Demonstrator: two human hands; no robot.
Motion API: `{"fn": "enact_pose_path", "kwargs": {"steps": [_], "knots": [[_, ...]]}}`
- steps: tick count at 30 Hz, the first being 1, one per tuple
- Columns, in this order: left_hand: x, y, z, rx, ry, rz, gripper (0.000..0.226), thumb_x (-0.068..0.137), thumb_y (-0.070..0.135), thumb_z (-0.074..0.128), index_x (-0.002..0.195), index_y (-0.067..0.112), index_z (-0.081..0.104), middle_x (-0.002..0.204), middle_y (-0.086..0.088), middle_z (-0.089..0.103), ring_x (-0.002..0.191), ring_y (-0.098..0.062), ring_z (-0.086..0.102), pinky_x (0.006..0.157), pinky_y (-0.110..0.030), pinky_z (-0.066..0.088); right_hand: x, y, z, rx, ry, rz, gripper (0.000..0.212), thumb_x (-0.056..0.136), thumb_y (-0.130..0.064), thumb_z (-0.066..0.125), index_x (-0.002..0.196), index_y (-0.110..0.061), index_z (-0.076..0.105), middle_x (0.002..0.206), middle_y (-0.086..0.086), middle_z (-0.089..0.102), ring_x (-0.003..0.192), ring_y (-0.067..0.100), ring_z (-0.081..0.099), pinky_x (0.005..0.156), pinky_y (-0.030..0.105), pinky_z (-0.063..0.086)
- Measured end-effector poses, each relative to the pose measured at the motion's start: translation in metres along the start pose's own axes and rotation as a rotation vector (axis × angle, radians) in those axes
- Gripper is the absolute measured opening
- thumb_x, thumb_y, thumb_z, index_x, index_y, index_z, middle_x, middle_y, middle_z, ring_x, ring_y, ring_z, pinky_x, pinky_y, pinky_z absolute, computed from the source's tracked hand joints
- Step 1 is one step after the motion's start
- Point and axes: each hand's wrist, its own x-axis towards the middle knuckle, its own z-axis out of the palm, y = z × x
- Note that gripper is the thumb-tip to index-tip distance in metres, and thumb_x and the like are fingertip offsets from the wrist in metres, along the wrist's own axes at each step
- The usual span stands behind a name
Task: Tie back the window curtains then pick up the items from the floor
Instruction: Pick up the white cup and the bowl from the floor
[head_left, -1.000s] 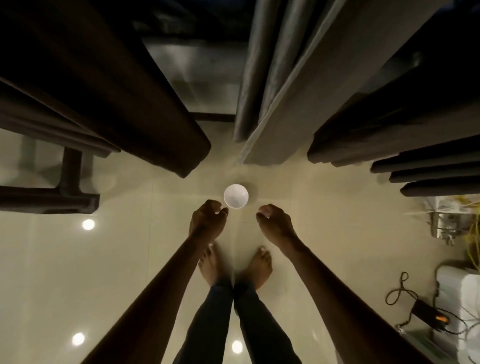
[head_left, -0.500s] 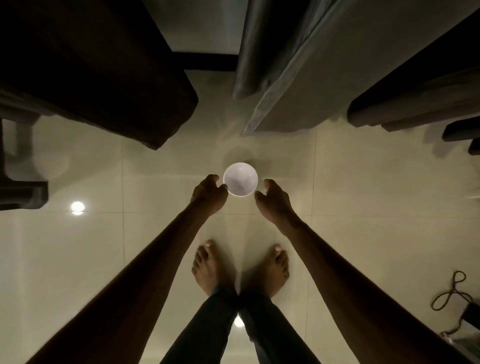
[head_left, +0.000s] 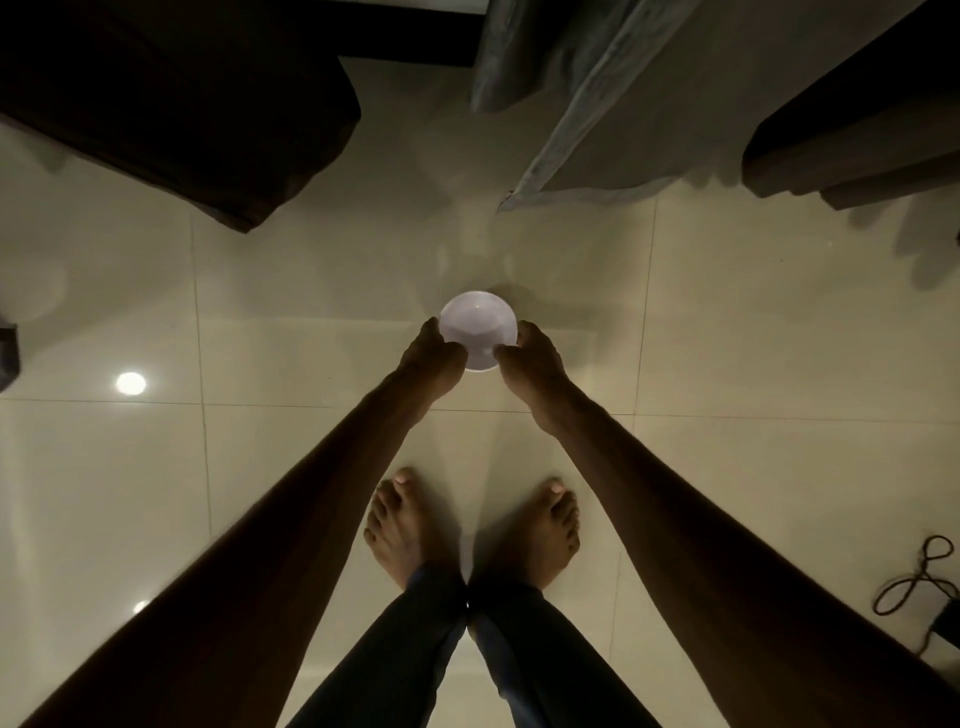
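Observation:
A small white bowl (head_left: 478, 321) sits on the glossy cream floor tiles, straight ahead of my bare feet. My left hand (head_left: 432, 358) grips its left rim and my right hand (head_left: 530, 361) grips its right rim, thumbs over the near edge. Whether the bowl rests on the floor or is just off it, I cannot tell. A grey curtain (head_left: 561, 104) hangs down at the upper middle, its hem close to the floor behind the bowl. A dark brown curtain (head_left: 197, 104) fills the upper left.
Dark curtain folds or furniture (head_left: 852, 130) stand at the upper right. A black cable loop (head_left: 919, 577) lies on the floor at the lower right edge. Ceiling-light reflections (head_left: 131, 383) shine on the tiles to the left.
I have bent lower toward the floor. Both hands moved from just short of the bowl onto its rim and closed on it from either side.

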Motion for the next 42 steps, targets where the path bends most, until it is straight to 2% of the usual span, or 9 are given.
{"fn": "enact_pose_path", "kwargs": {"steps": [5, 7, 10, 12, 15, 20, 23, 31, 42], "knots": [[-0.005, -0.005, -0.003, -0.128, 0.057, -0.014, 0.04, 0.09, 0.015, 0.052, 0.131, 0.014, 0.053, 0.117, -0.011, 0.061, 0.099, -0.028, 0.061, 0.087, -0.044, 0.06, -0.004, -0.002, 0.002, 0.076, 0.094, 0.02, 0.042, 0.086, -0.008, 0.052, 0.126, -0.014, 0.062, 0.113, 0.008, 0.068, 0.098, 0.028, 0.065, 0.058, 0.025, 0.046], [-0.014, -0.005, -0.007, -0.13, 0.119, -0.008, 0.039, 0.087, 0.02, 0.057, 0.125, 0.016, 0.058, 0.11, -0.008, 0.065, 0.093, -0.028, 0.065, 0.079, -0.041, 0.062, -0.012, -0.005, -0.003, 0.069, 0.119, 0.001, 0.035, 0.084, -0.009, 0.054, 0.117, -0.013, 0.065, 0.107, 0.008, 0.071, 0.092, 0.027, 0.066, 0.056, 0.024, 0.044], [-0.037, -0.001, -0.014, -0.112, 0.172, 0.018, 0.036, 0.084, 0.021, 0.063, 0.12, 0.02, 0.063, 0.105, -0.002, 0.071, 0.088, -0.026, 0.069, 0.064, -0.03, 0.058, -0.031, -0.01, -0.012, 0.077, 0.139, -0.037, 0.021, 0.084, -0.008, 0.059, 0.104, -0.013, 0.064, 0.098, 0.005, 0.07, 0.089, 0.027, 0.067, 0.065, 0.036, 0.059], [-0.057, 0.009, -0.023, -0.104, 0.173, 0.056, 0.035, 0.087, 0.019, 0.063, 0.122, 0.021, 0.064, 0.109, 0.0, 0.071, 0.09, -0.026, 0.07, 0.069, -0.031, 0.059, -0.047, -0.018, -0.02, 0.139, 0.146, -0.036, 0.025, 0.082, -0.007, 0.061, 0.105, -0.015, 0.061, 0.096, 0.0, 0.066, 0.094, 0.025, 0.067, 0.077, 0.043, 0.064], [-0.089, 0.019, -0.035, -0.119, 0.186, 0.098, 0.038, 0.086, 0.015, 0.064, 0.123, 0.021, 0.064, 0.113, -0.001, 0.071, 0.094, -0.029, 0.07, 0.083, -0.043, 0.061, -0.078, -0.036, -0.033, 0.244, 0.152, -0.038, 0.035, 0.084, -0.002, 0.061, 0.116, -0.012, 0.055, 0.096, -0.005, 0.058, 0.091, 0.018, 0.061, 0.079, 0.047, 0.064], [-0.15, 0.03, -0.057, -0.156, 0.188, 0.111, 0.046, 0.086, 0.016, 0.063, 0.132, 0.024, 0.057, 0.118, -0.008, 0.069, 0.1, -0.032, 0.07, 0.084, -0.051, 0.06, -0.142, -0.063, -0.058, 0.352, 0.106, -0.094, 0.035, 0.087, -0.002, 0.06, 0.118, -0.014, 0.049, 0.111, 0.002, 0.055, 0.104, 0.022, 0.057, 0.074, 0.037, 0.062], [-0.198, 0.049, -0.077, -0.252, 0.177, 0.16, 0.041, 0.089, 0.007, 0.062, 0.128, 0.019, 0.057, 0.118, -0.009, 0.069, 0.101, -0.031, 0.068, 0.086, -0.051, 0.06, -0.188, -0.081, -0.074, 0.413, 0.096, -0.07, 0.035, 0.09, -0.003, 0.059, 0.12, -0.019, 0.049, 0.104, -0.005, 0.053, 0.104, 0.021, 0.056, 0.079, 0.037, 0.061], [-0.34, 0.07, -0.107, -0.499, 0.061, 0.084, 0.048, 0.091, -0.002, 0.055, 0.134, 0.014, 0.044, 0.14, -0.019, 0.048, 0.122, -0.045, 0.054, 0.088, -0.059, 0.057, -0.33, -0.112, -0.117, 0.481, 0.029, -0.067, 0.037, 0.093, -0.004, 0.056, 0.123, -0.024, 0.05, 0.112, -0.001, 0.051, 0.108, 0.022, 0.055, 0.072, 0.027, 0.056], [-0.539, 0.07, -0.135, -0.761, 0.096, 0.104, 0.043, 0.094, 0.0, 0.053, 0.134, 0.017, 0.053, 0.136, -0.014, 0.053, 0.119, -0.041, 0.057, 0.068, -0.035, 0.056, -0.518, -0.129, -0.151, 0.598, -0.021, -0.061, 0.036, 0.094, -0.008, 0.057, 0.126, -0.023, 0.053, 0.134, 0.011, 0.049, 0.122, 0.035, 0.054, 0.078, 0.038, 0.061]]}}
